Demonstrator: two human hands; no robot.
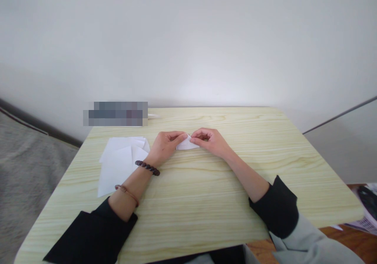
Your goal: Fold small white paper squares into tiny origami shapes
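Note:
A small folded piece of white paper (186, 145) lies on the light wooden table (265, 169), just beyond the middle. My left hand (165, 143) pinches its left end with curled fingers. My right hand (209, 140) pinches its right end, fingertips nearly meeting those of the left. Both wrists rest on the tabletop. A dark bead bracelet (147, 167) and a thin brown band (127, 192) circle my left forearm.
A loose stack of white paper sheets (119, 164) lies left of my left hand. A blurred-out object (115, 114) sits at the table's far left edge against the white wall. A grey cushion (26, 169) is at left; clutter lies on the floor at right.

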